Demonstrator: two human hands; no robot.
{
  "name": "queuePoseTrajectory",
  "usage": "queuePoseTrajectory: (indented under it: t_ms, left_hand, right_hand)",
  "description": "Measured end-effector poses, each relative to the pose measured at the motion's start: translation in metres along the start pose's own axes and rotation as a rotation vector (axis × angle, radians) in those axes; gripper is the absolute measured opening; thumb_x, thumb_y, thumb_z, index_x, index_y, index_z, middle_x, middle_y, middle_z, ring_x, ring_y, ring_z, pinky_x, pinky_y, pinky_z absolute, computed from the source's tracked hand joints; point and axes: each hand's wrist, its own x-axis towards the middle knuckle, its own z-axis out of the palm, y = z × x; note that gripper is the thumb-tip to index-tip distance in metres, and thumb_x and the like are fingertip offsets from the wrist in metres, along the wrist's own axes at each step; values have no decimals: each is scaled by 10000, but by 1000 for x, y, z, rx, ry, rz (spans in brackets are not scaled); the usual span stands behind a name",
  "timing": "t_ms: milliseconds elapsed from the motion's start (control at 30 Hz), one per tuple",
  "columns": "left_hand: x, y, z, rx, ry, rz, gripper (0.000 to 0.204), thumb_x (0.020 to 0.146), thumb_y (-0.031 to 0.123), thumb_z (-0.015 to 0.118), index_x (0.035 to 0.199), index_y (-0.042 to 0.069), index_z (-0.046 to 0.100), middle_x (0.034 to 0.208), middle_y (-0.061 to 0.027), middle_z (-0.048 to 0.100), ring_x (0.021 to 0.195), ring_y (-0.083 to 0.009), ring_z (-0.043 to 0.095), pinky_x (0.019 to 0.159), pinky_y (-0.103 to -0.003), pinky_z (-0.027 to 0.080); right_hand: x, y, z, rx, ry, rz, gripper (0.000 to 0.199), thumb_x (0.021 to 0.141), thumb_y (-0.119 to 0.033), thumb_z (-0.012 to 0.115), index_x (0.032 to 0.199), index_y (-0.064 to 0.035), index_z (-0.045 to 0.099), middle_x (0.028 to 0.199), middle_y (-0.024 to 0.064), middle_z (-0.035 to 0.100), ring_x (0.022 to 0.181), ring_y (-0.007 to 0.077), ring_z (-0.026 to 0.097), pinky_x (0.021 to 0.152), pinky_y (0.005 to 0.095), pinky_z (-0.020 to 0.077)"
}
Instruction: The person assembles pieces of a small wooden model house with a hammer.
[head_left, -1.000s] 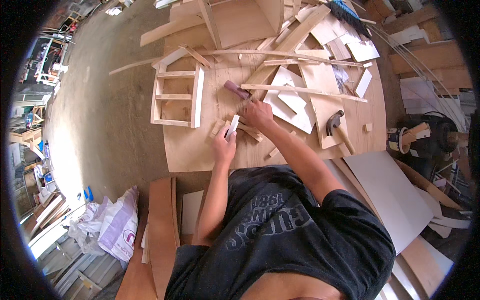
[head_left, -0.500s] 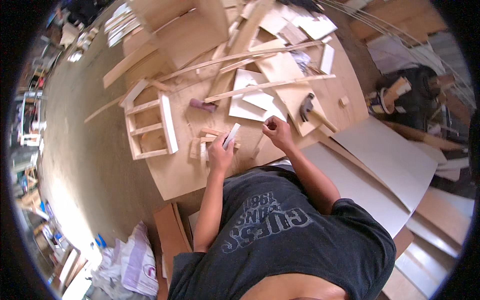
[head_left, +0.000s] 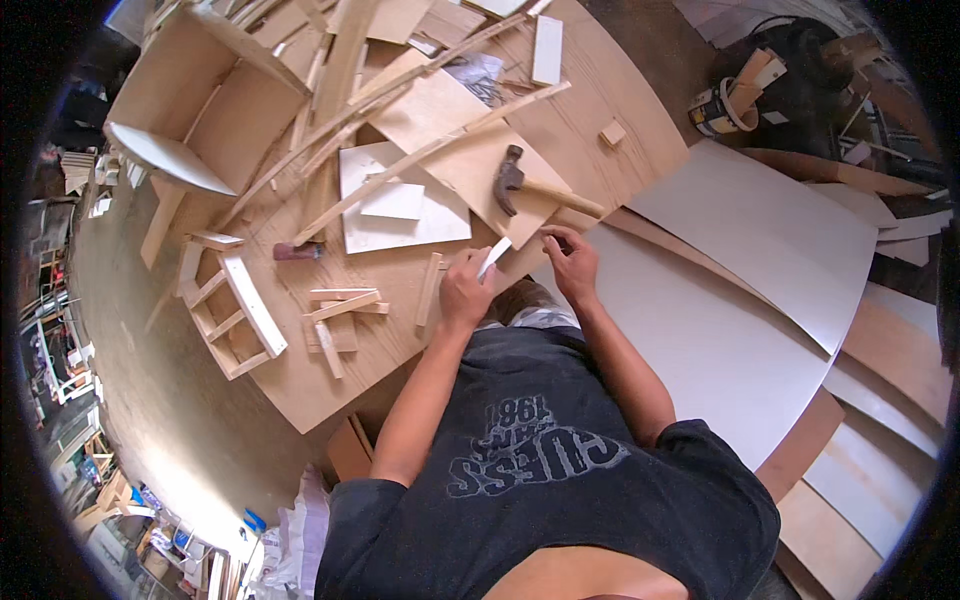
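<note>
My left hand is closed around a short white strip of wood, one end of which sticks up past the fingers. To its right, my right hand has thumb and forefinger pinched together; whatever they may hold is too small to make out. Both hands are above the near edge of the wooden worktable. Just beyond them a claw hammer lies on a plywood board. Left of my left hand lie several short wood strips, loosely piled.
A small ladder-like wooden frame stands at the table's left, with a dark-handled tool nearby. Farther back are an open wooden box and long battens. Large white sheets lean at the right; a bucket stands beyond.
The view has swung right, so the table's things sit farther left. My left hand, still holding the white strip, has moved right, away from the strip pile and closer to the hammer and my right hand.
</note>
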Motion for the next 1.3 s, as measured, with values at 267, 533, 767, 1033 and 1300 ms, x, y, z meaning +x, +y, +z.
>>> queuePoseTrajectory:
  t_ms: [267,533,767,1033,1300]
  left_hand:
    - [8,12,30,161,90,-80,298,927,156,782,1215,82,804,1073,-133,737,968,-363,720,851,-462,574]
    - [12,33,36,276,116,-175,270,917,197,802,1171,106,822,1066,-109,756,971,-344,727,839,-451,575]
    - [18,41,39,300,123,-213,255,909,164,787,1157,111,810,1101,-109,754,1002,-348,723,862,-451,578]
    - [23,32,56,153,286,-87,250,857,64,780,1106,90,791,1082,-65,729,1000,-326,709,876,-451,572]
    - [26,31,58,177,338,-49,157,861,64,790,1015,85,811,1028,-67,738,969,-308,706,862,-429,574]
  right_hand:
    - [24,5,-9,-28,-182,-135,179,978,-118,767,1137,-63,825,1040,82,821,844,134,745,765,298,596]
    - [35,14,7,-53,-347,-254,250,876,-70,832,1125,-93,818,1052,104,816,822,199,766,735,313,599]
    - [44,20,14,-96,-392,-389,300,808,-19,833,1101,-65,783,1063,128,796,938,311,775,819,383,622]
    - [43,18,17,-204,-296,-501,297,815,-60,863,1099,-108,791,1055,96,807,909,284,786,795,386,632]
    - [45,18,15,-195,-289,-523,172,871,-86,855,1038,-108,821,983,84,820,791,236,786,705,348,626]
